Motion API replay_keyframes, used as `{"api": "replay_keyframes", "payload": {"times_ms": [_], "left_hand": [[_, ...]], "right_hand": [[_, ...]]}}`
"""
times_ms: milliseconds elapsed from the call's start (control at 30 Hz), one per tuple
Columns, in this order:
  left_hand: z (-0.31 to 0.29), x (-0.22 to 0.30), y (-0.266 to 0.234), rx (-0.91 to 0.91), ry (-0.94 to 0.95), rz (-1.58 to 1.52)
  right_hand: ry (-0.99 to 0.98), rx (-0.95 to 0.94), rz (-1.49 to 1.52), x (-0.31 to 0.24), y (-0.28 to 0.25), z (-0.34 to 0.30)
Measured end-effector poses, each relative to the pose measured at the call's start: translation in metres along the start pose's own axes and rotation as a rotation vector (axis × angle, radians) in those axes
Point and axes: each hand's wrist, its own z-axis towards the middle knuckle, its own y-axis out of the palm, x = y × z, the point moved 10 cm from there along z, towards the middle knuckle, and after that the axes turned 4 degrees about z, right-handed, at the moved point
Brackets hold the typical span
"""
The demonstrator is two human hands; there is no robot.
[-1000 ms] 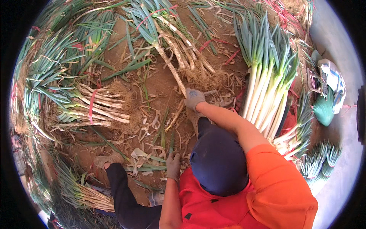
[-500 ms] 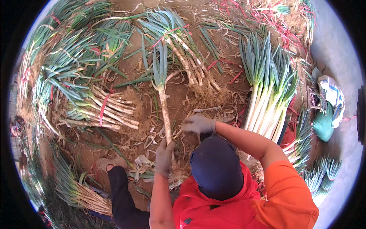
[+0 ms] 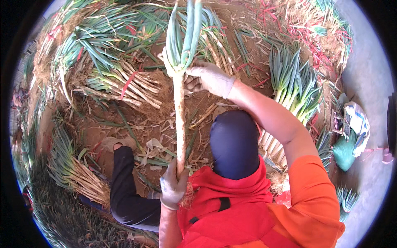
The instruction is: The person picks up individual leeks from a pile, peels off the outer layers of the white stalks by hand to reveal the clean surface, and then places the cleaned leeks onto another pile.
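A long green onion (image 3: 179, 111) with a pale, dirt-streaked stalk stands almost upright before me, its green leaves at the far end. My left hand (image 3: 173, 186), in a light work glove, is wrapped around the lower stalk just above the brown roots. My gloved right hand (image 3: 211, 78) is at the neck where the leaves fan out. Its fingers are curled closed against the neck; exactly what they pinch there is partly hidden. Cleaned green onions with white stalks (image 3: 289, 91) lie in a pile to the right, partly behind my right arm.
Bundles with red ties (image 3: 128, 84) lie far left, and another bundle (image 3: 84, 177) is at the near left beside my bent leg (image 3: 130, 194). Peelings (image 3: 155, 151) litter the soil. A green sack (image 3: 345, 151) stands at the right by a pale floor strip.
My right hand has moved up and away from the litter to the onion's neck. The onion has come closer to me and more upright, with my left hand still around its root end.
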Motion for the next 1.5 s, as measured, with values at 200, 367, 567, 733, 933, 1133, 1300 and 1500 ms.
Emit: {"api": "replay_keyframes", "payload": {"times_ms": [200,367,567,733,933,1133,1300,1500], "left_hand": [[0.037,-0.006,0.022,-0.046,-0.194,-0.639],[0.061,-0.01,0.015,0.028,-0.108,-0.749],[0.035,-0.016,0.028,-0.019,-0.228,-0.599],[0.012,-0.018,0.022,0.138,0.026,-0.078],[0.025,0.007,0.024,0.23,0.316,0.235],[0.129,0.051,-0.003,0.325,0.311,-0.145],[0.199,0.105,-0.03,0.4,0.197,-0.836],[0.19,0.103,0.002,0.313,0.221,-0.909]], "right_hand": [[-0.339,-0.355,-0.877,-0.04,0.095,-0.05],[-0.079,-1.346,-1.134,0.088,0.187,-0.165],[-0.156,0.202,-0.653,-0.029,-0.017,-0.011],[0.034,0.243,-0.283,-0.011,-0.016,-0.008],[-0.151,-0.017,0.393,-0.042,0.027,0.002],[-0.335,-0.111,0.561,-0.065,0.037,0.015],[-0.372,-0.073,0.543,-0.067,0.053,0.003],[-0.31,0.113,0.528,-0.064,0.014,0.004]]}}
